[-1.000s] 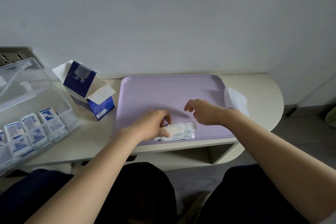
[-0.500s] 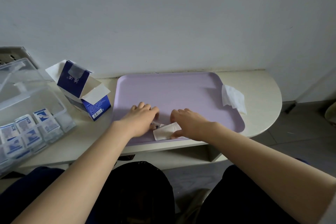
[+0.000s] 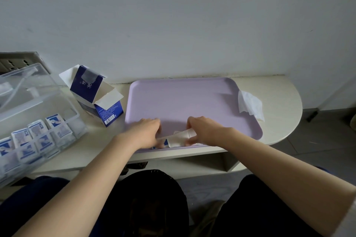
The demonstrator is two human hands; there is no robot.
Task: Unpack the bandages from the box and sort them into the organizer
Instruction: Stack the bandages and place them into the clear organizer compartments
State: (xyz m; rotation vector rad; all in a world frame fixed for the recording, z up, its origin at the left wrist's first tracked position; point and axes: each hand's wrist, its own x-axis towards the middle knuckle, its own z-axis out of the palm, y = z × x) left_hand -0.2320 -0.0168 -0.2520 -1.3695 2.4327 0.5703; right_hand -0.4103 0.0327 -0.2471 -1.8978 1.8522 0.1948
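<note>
**A:** Head view: where is the bandage?

**B:** The white bandage lies at the near edge of the lilac tray, between the two hands. The right hand has it in its grip, thumb on the near side and curled fingers over the far side. The hand covers that end of it.

**A:** And the left hand?

**B:** The left hand lies palm down on the tray, at the bandage's left end. A scrap of blue-printed wrapper peeks out below its thumb. I cannot tell whether its grip has closed on anything, because the back of the hand hides the fingertips.

**A:** The box?

**B:** The blue box stands open on the worktop just left of the tray, flaps up. Its inside is out of sight.

**A:** The organizer?

**B:** The clear organizer is cut off by the left edge of the picture. Blue-and-white packets fill its near compartments, but the print is too blurred to read. The far compartments are hazy through the plastic.

**A:** Anything else?

**B:** A crumpled white sheet drapes over the tray's right rim. A wall socket is half hidden behind the organizer.
</note>
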